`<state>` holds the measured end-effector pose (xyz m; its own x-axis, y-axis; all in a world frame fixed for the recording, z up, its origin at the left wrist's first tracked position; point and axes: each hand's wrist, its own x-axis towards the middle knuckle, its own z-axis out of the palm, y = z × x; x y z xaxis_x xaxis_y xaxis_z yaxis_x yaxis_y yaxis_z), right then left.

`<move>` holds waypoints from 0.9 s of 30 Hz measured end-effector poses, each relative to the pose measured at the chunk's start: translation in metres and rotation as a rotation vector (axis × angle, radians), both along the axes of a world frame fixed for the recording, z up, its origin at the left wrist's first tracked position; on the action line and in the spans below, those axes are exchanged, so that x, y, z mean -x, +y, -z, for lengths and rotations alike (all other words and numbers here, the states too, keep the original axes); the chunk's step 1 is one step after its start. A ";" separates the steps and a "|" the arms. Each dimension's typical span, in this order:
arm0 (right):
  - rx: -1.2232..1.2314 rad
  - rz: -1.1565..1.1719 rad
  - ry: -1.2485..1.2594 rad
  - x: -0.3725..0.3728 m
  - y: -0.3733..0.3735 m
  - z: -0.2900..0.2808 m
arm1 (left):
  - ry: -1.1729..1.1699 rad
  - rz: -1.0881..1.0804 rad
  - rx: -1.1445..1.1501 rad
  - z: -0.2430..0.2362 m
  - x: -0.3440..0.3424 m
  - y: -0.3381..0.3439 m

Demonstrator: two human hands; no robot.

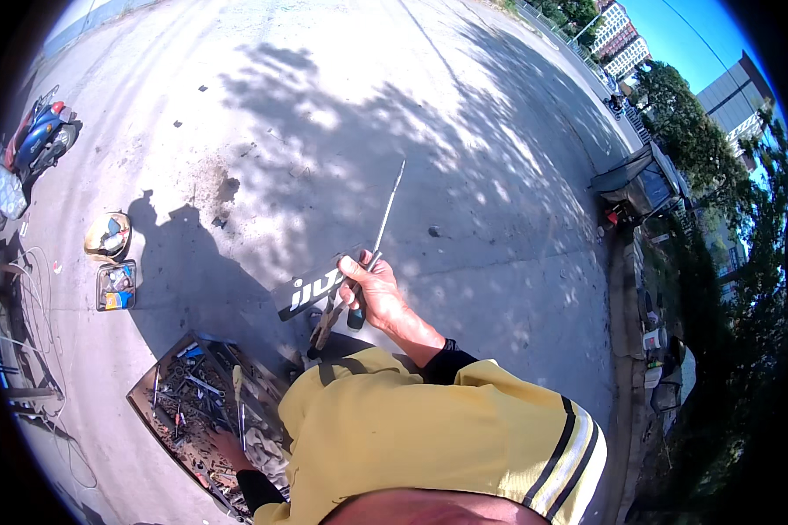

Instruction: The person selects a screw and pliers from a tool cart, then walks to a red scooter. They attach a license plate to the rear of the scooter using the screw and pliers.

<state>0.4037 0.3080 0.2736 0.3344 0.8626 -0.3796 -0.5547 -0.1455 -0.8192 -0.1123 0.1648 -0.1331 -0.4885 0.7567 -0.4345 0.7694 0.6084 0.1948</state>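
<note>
My right hand [375, 293] is raised in front of me, closed around the dark handle of a screwdriver [388, 213]. Its long, thin metal shaft points up and away. Behind the fingers shows a flat black strip [306, 292] with white lettering; I cannot tell whether the hand also holds it. Down at the left, my left hand [228, 448] reaches into a metal toolbox [142, 395], its fingers stretched out over loose tools. Spanners, screwdrivers and small parts lie jumbled there. A long tool with a pale handle [237, 382] lies near this hand.
Beyond the toolbox, a tray of small items [116, 287] and a round tub [107, 236] stand on the concrete. A blue scooter [45, 144] is parked at far left, above coiled cable [42, 302]. To the right, a covered vehicle [643, 182] stands by the kerb.
</note>
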 end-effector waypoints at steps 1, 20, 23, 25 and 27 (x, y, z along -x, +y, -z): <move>0.014 0.036 -0.001 -0.008 -0.001 0.001 | -0.015 -0.018 0.027 0.000 0.002 0.003; 0.003 -0.065 -0.099 -0.121 0.121 0.033 | 0.107 -0.567 -0.158 -0.033 -0.125 0.004; 0.096 -0.204 -0.169 -0.136 0.150 0.036 | 0.238 -0.600 -0.213 -0.052 -0.157 0.015; 0.117 -0.288 -0.129 -0.140 0.168 0.039 | 0.210 -0.663 -0.217 -0.064 -0.167 0.024; 0.095 -0.389 -0.158 -0.141 0.186 0.041 | 0.228 -0.697 -0.166 -0.074 -0.175 0.031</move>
<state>0.5448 0.4941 0.2330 0.0520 0.8998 -0.4332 -0.3124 -0.3974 -0.8628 0.0631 0.1959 -0.0590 -0.9427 0.2857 -0.1726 0.2485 0.9459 0.2084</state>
